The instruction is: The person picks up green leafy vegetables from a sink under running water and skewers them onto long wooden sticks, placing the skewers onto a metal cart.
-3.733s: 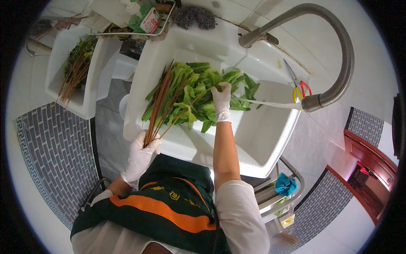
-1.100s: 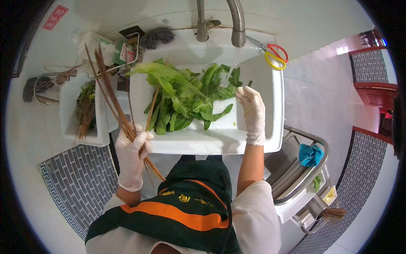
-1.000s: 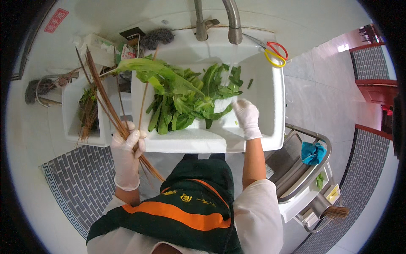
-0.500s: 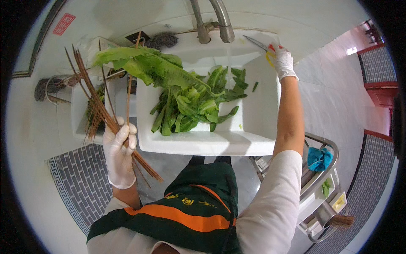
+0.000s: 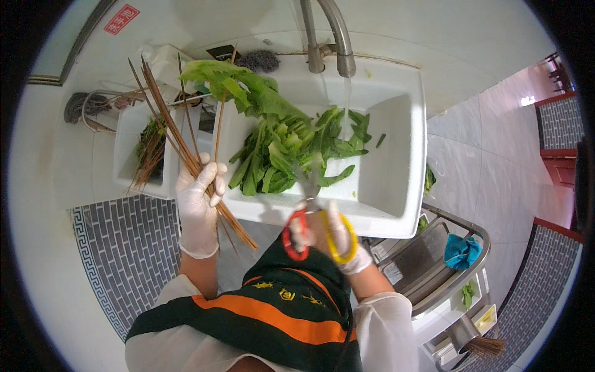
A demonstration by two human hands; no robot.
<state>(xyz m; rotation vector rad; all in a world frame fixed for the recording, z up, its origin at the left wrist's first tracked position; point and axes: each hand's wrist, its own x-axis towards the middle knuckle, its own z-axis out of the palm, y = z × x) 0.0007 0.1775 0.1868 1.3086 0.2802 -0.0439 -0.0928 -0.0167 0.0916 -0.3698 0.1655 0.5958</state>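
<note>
My left hand [image 5: 197, 204], in a white glove, is closed round a bundle of thin brown wooden sticks [image 5: 167, 127], perhaps skewers. Their ends fan out at the top, and one stands apart from the bunch. In my gloved right hand [image 5: 338, 239] is a pair of scissors [image 5: 312, 204] with one red and one yellow handle loop; motion blurs the blades, which point toward the sink. Green leafy vegetables [image 5: 279, 152] lie in the white sink [image 5: 396, 180], with one long leaf rising at the left behind the sticks. Water runs from the metal faucet [image 5: 344, 59].
Left of the sink, a smaller white basin [image 5: 127, 161] holds greens and brown sticks. Steel-wool scourers [image 5: 259, 61] sit by the back rim. To the right stands a metal cart [image 5: 421, 260] with a blue cloth [image 5: 462, 252] on its rail.
My right hand has brought the scissors from the sink's far right corner to its front edge. The view has shifted slightly; my left hand still grips the sticks.
</note>
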